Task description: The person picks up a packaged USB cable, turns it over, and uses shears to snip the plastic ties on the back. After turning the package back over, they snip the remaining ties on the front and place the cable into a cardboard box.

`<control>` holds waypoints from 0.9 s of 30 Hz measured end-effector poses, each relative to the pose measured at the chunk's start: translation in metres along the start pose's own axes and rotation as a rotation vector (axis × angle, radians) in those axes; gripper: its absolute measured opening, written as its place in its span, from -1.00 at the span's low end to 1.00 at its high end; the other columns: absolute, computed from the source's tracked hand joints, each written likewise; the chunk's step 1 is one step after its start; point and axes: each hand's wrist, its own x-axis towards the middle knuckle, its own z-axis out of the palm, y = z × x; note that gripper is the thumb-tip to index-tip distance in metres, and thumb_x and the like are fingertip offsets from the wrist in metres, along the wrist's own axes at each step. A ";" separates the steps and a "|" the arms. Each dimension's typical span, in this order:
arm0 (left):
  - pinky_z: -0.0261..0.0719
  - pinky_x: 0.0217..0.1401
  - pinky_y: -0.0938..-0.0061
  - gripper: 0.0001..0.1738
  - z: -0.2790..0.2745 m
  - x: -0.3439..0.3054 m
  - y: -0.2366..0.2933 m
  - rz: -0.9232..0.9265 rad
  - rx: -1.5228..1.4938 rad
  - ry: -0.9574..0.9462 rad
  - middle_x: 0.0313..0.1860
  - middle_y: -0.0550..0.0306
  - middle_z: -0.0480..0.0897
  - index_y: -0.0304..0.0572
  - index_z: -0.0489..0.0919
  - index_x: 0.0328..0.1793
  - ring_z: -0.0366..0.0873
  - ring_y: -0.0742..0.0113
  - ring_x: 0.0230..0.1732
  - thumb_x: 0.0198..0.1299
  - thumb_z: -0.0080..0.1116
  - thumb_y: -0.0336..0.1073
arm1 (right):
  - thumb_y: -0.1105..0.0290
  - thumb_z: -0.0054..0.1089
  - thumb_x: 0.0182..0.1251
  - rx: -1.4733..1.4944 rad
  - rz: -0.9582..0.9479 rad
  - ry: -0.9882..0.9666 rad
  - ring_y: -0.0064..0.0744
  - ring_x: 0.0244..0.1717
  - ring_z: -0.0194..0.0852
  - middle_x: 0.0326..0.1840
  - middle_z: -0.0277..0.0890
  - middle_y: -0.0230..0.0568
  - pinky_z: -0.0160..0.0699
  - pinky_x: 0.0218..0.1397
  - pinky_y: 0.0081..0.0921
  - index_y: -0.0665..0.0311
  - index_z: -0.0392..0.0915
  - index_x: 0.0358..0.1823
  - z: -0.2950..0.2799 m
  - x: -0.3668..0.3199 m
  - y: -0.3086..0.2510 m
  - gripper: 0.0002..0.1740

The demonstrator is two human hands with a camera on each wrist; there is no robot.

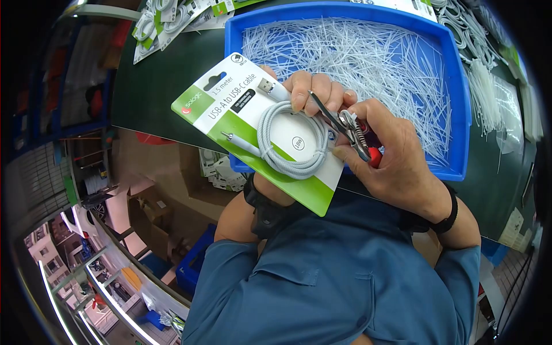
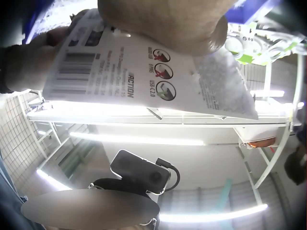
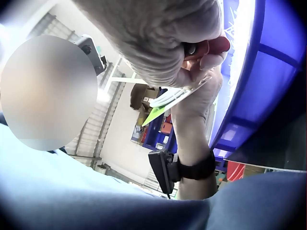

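We see the left hand (image 1: pixel 319 95) gripping the cable card (image 1: pixel 198 118) at its far right side, its fingers curled over, with the coiled cable (image 1: pixel 296 169) fastened to the card's front. The card is held tilted above the near left corner of the blue tray (image 1: pixel 463 103) and reaches out past the worktop's (image 1: pixel 152 92) near edge. In the right hand (image 1: pixel 399 158) we find the red-handled cutters (image 1: pixel 361 142), fingers and thumb wrapped around the handles; the blades point toward the left fingers, beside the coil — we cannot tell whether they are closed. From the left wrist we make out the card's printed back, with its barcode (image 2: pixel 72 72). The tray, along the worktop's near edge, holds a loose spread of thin white strips (image 1: pixel 345 49). Other carded packs (image 1: pixel 167 26) lie toward the worktop's far left corner, and to the tray's right we see a bundle of white strips (image 1: pixel 487 95) and, farther back, more coiled cables (image 1: pixel 460 29).
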 end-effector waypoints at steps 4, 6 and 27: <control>0.41 0.50 0.13 -0.25 -0.001 -0.003 0.001 -0.001 -0.048 0.025 -0.42 0.26 0.46 0.04 0.53 -0.36 0.46 0.23 -0.16 0.74 -0.50 0.27 | 0.63 0.51 0.24 0.090 0.046 0.006 -0.31 -0.35 0.70 -0.25 0.62 -0.21 0.62 -0.21 -0.37 0.27 0.48 -0.02 0.005 -0.001 -0.001 -0.62; 0.40 0.50 0.13 -0.24 0.008 -0.005 0.003 0.005 -0.032 0.094 -0.42 0.26 0.45 0.03 0.53 -0.36 0.45 0.24 -0.17 0.74 -0.49 0.28 | 0.64 0.46 0.27 0.081 0.055 -0.016 -0.44 -0.36 0.62 -0.24 0.59 -0.26 0.58 -0.22 -0.45 0.27 0.48 -0.04 0.003 -0.002 -0.002 -0.66; 0.36 0.05 0.31 -0.56 0.039 -0.099 0.167 0.673 0.757 0.346 -0.51 0.23 0.29 0.01 0.29 -0.52 0.24 0.33 -0.35 0.50 0.03 -0.15 | 0.17 0.35 0.50 0.318 0.401 -0.012 -0.35 -0.05 0.65 -0.07 0.67 -0.17 0.59 0.13 -0.38 0.40 0.56 0.14 -0.056 -0.003 0.023 -0.57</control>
